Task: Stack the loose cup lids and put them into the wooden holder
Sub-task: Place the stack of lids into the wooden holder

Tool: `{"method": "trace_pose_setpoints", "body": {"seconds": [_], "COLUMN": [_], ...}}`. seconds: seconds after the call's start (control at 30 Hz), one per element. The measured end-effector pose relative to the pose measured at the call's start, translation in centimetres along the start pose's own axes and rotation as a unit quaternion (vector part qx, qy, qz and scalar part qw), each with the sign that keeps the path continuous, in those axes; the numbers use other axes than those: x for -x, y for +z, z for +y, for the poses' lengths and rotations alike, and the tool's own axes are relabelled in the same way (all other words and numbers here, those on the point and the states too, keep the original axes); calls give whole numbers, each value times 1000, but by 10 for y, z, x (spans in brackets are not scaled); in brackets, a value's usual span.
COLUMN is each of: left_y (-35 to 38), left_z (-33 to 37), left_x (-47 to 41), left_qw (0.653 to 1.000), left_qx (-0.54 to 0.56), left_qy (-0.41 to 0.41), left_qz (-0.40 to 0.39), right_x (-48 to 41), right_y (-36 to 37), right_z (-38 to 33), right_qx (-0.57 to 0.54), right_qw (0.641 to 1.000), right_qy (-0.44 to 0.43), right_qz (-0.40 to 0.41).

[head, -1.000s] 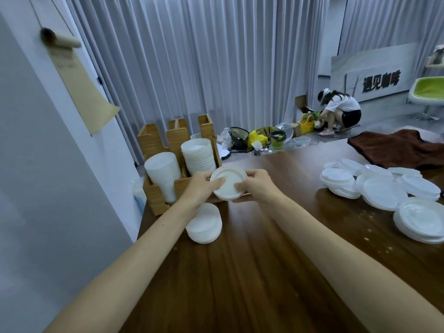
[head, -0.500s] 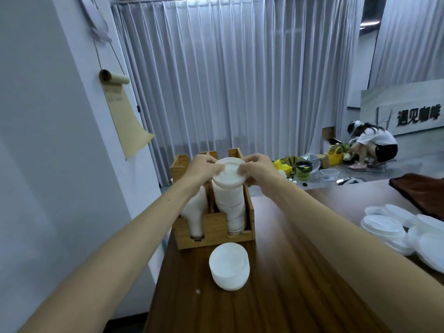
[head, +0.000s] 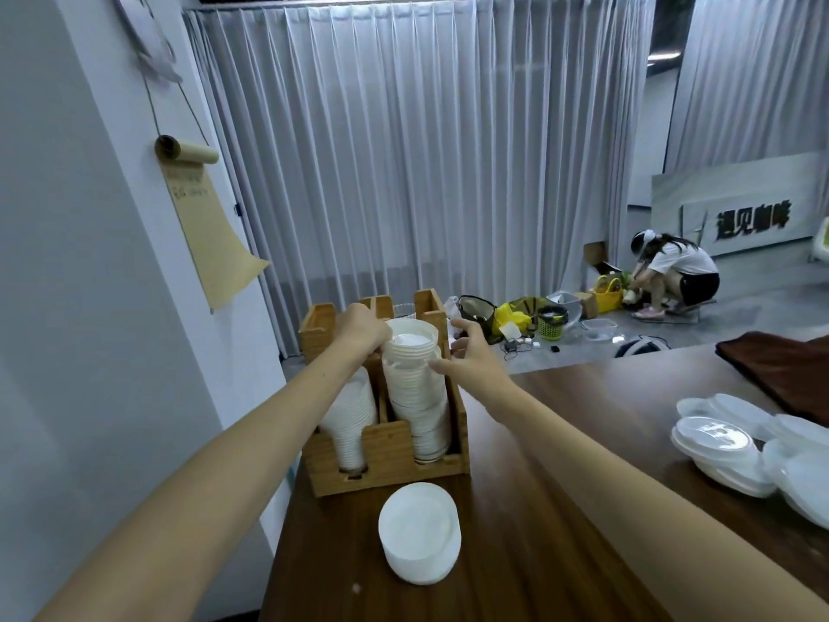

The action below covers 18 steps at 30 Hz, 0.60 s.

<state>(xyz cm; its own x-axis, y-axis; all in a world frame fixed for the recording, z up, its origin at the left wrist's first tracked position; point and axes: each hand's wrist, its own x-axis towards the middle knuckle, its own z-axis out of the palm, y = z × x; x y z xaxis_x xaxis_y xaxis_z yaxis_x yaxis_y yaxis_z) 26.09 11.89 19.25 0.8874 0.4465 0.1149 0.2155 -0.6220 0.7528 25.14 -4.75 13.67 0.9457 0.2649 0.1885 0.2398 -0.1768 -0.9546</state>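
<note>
The wooden holder [head: 386, 466] stands at the table's left end with two slanted stacks of white lids in it. The right stack [head: 415, 388] reaches above the holder's top. My left hand [head: 361, 329] grips the left edge of its topmost lids. My right hand [head: 466, 352] hovers just right of that stack, fingers spread and holding nothing. A short stack of lids [head: 419, 536] sits on the table in front of the holder. Several loose lids [head: 717, 446] lie piled at the right edge.
The dark wooden table [head: 560, 509] ends at a white wall on the left. A brown cloth [head: 780, 365] lies at the far right. Beyond the table a person [head: 673, 276] crouches on the floor among baskets and bags. A paper roll [head: 202, 217] hangs on the wall.
Both hands held the lids over the right slot; now those lids sit on the stack. My right hand has let go and opened beside it, while my left hand stays on top.
</note>
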Motion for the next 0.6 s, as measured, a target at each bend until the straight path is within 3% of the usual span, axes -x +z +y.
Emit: {"method": "trace_pose_setpoints", "body": {"seconds": [0.23, 0.5, 0.6], "left_y": [11, 23, 23], "left_z": [-5, -11, -14], "left_x": [-2, 2, 3], "left_qw": [998, 983, 971], "left_qx": [-53, -158, -169], "left_qy": [29, 96, 153], "left_qz": [16, 22, 67], "right_x": [-3, -6, -7], "right_y": [24, 26, 25], "right_z": [21, 26, 26], "right_qx": [61, 30, 20], "right_qw": [996, 995, 996], "right_qy": [-57, -67, -66], "right_qz": [44, 61, 56]}}
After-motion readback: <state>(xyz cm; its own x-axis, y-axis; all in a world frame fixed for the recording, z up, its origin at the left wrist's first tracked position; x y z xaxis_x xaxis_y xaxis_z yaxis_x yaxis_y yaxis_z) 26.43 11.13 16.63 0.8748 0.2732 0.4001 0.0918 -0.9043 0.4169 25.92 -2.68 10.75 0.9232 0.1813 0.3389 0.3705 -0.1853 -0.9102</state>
